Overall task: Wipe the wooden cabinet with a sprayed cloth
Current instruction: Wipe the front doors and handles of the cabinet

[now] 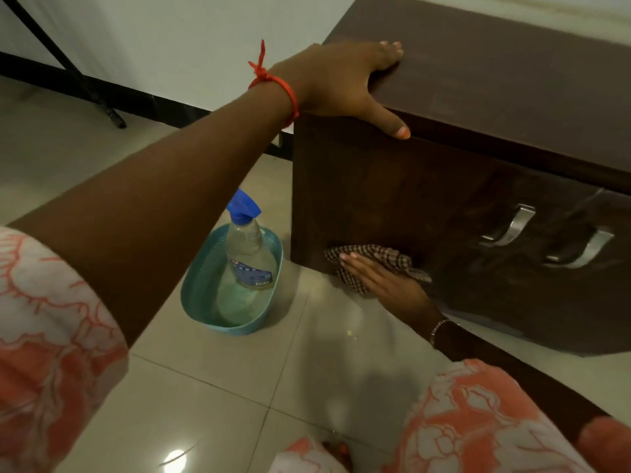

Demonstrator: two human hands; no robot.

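Note:
A dark brown wooden cabinet fills the upper right, its side panel facing me. My left hand rests flat on the cabinet's top corner, thumb hooked over the front edge, holding nothing. Low on the side panel, my right hand presses a brown checked cloth flat against the wood with straight fingers. A clear spray bottle with a blue trigger head stands in a teal plastic basket on the floor left of the cabinet.
Two metal door handles stick out on the cabinet's front at right. A black stand leg reaches the tiled floor at the upper left by the white wall. My patterned orange sleeves fill the lower corners.

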